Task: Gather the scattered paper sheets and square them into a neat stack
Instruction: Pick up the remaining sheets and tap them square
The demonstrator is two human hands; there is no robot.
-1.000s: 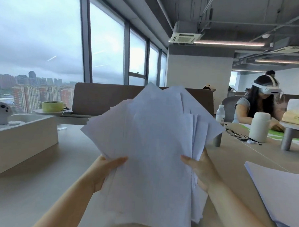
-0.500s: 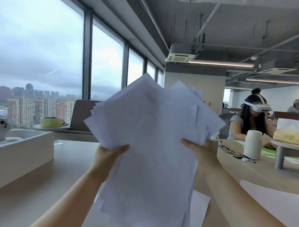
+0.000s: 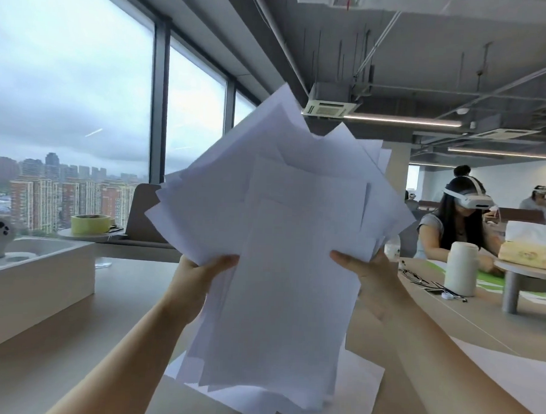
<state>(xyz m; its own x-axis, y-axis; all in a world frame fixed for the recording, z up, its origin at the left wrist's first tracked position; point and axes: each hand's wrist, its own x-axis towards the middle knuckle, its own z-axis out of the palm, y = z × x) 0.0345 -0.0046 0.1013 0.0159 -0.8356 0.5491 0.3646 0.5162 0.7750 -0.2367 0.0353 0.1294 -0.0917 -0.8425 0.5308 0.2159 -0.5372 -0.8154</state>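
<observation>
While the loose bundle of white paper sheets (image 3: 288,254) is held up off the pale beige table (image 3: 127,297) between the two hands, it is gathered but not squared; corners fan out above the fingers at many angles, and the bottom edges below them hang ragged; the left hand (image 3: 200,274) clasps the bundle's left edge, thumb in front and the other fingers hidden behind the paper; the right hand (image 3: 371,283) clasps the right edge the same way; a further flat white sheet (image 3: 364,383) lies on the table below the right wrist, so I judge the gathering nearly done and the tapping of edges into line not yet begun; left of the left fingers stand a long white box (image 3: 40,278) and a yellow-green tape roll (image 3: 89,224); right of the right fingers are a white cylindrical container (image 3: 461,268) and a seated person in a white headset (image 3: 452,221); all of these are well apart from the bundle, so only the sheet below seems likely to hinder tapping down.
</observation>
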